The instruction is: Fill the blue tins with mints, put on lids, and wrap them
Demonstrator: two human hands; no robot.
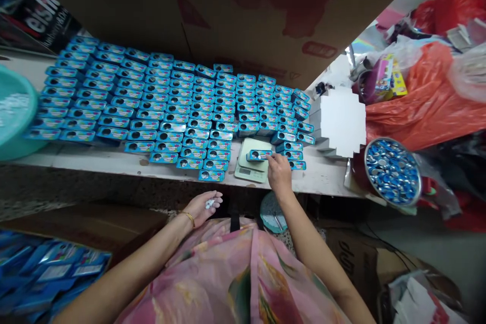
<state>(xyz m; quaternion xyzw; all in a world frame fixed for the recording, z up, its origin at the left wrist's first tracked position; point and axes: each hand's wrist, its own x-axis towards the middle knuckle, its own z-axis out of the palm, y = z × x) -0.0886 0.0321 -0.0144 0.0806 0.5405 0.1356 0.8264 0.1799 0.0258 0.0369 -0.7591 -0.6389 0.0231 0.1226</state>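
Dozens of blue tins (169,111) are standing in tight rows across the table (114,159), filling the middle and left of the frame. One more tin (258,155) is resting on the scale (248,173), just right of centre, and the right hand (280,174) is reaching up to it. Its fingertips are touching the right end of that tin, close together; I cannot tell whether they are clamping it. The left hand (201,206) is waiting palm up below the table's front edge, its fingers curling loosely, a little apart, and cradling a few white pieces (209,204).

At the left edge of the frame, a teal tub (18,147) is holding a heap of small white bits (13,106). Below the scale, under the table edge, a teal bowl (270,225) is holding something whitish, with a metal utensil (279,221) leaning in it. Toward the right, a dark red pot (359,167) is brimming with round blue and silver pieces (393,172). White cartons (341,121) are standing between it and the tins. In the lower left, a cardboard box (140,223) is sitting beside a jumble of blue packs (56,263), blurring toward the corner.
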